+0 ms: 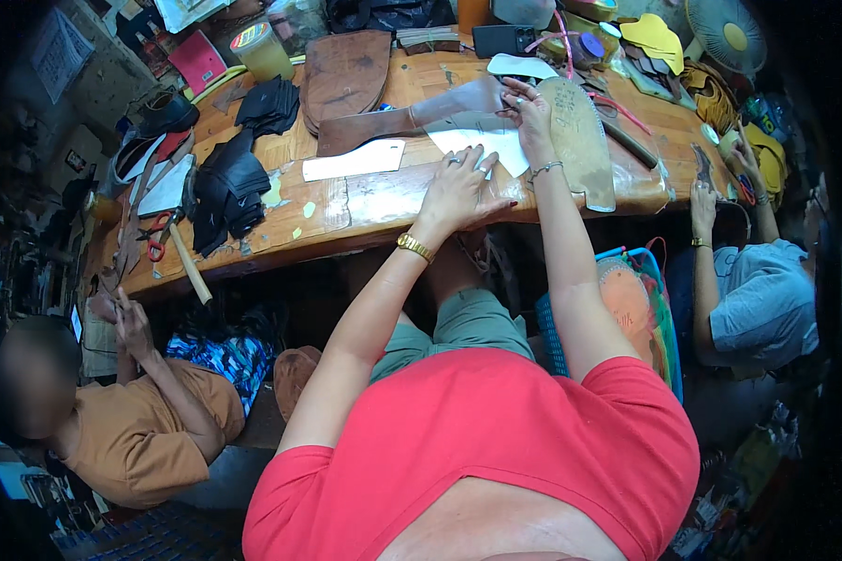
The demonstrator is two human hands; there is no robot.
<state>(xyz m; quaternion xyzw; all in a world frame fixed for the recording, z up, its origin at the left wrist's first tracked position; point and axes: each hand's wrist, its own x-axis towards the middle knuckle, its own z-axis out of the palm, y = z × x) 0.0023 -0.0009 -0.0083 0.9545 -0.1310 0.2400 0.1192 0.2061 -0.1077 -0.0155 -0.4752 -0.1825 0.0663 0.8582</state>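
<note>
My left hand (454, 190) lies with its fingers spread over the near edge of a white paper pattern piece (491, 145) at the front of the table. Beyond it, my right hand (531, 122) has its thumb and fingers closed on the right end of a long brown leather piece (374, 129), which looks glossy toward that end. A second white pattern piece (354, 162) lies flat on the left, just below the leather. Close to my right hand rests a large tan template (580, 140) with pen marks.
Left on the wooden table (323, 210) are black leather pieces (232, 187), red-handled scissors (156, 245) and a hammer (192, 262). Stacked brown leather (346, 75) sits behind; a wooden-handled tool (631, 145) lies right. A blue basket (552, 327) stands below. Co-workers sit on both sides.
</note>
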